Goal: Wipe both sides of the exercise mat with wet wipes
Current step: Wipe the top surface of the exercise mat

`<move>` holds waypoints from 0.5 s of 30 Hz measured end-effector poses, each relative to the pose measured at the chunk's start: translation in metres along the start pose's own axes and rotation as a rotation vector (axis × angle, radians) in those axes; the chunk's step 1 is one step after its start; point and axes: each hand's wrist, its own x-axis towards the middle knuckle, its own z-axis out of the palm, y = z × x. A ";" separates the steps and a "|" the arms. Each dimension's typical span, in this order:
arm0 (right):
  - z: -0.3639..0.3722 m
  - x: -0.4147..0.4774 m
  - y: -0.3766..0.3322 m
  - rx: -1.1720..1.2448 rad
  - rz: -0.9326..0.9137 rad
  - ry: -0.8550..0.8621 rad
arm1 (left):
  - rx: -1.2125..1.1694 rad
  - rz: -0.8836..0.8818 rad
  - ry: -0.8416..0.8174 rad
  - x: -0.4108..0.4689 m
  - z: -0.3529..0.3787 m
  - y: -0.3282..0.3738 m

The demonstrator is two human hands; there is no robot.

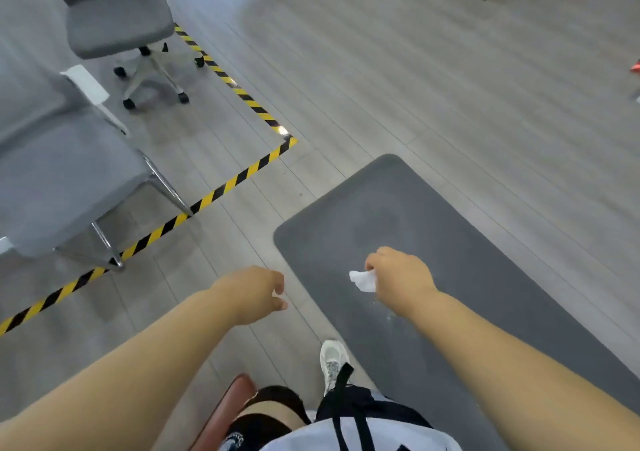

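- White shirt (346, 430) with black straps fills the bottom edge. Both bare forearms reach forward from it.
- Right hand (401, 279): fingers curled tight, pinching a crumpled white wet wipe (363, 280) that sticks out on the thumb side.
- The wipe is over the near-middle of the mat. Cannot tell if it touches the surface.
- Left hand (256, 293): fingers loosely curled, holding nothing, over bare floor just left of the mat.
- Exercise mat (450, 215): dark grey, rounded corners, flat on the floor, running diagonally from centre frame out the lower right.
- Mat surface has faint lighter smears and a few wet specks near the right wrist.
- White sneaker (332, 360) is on the floor at the mat's near left edge.
- The mat's far short edge points toward the corner of the yellow-black hazard tape (221, 187), with a strip of floor between.
- Grey plank floor (450, 87) lies open beyond and right of the mat.
- Two grey chairs (121, 25) stand behind the tape at left, well apart from the mat.
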 end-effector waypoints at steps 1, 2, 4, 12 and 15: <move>-0.002 0.010 0.003 -0.033 0.008 -0.017 | -0.011 0.005 -0.012 0.010 -0.009 -0.005; -0.004 0.019 0.006 -0.042 0.026 -0.026 | -0.033 0.008 -0.027 0.021 -0.017 -0.010; -0.006 0.037 0.012 -0.017 0.082 -0.040 | -0.081 0.020 -0.054 0.042 -0.031 -0.022; -0.002 0.135 0.009 0.078 0.297 0.037 | 0.070 0.087 -0.152 0.152 -0.096 -0.091; 0.011 0.177 -0.008 0.186 0.435 0.042 | 0.196 0.151 -0.172 0.204 -0.127 -0.118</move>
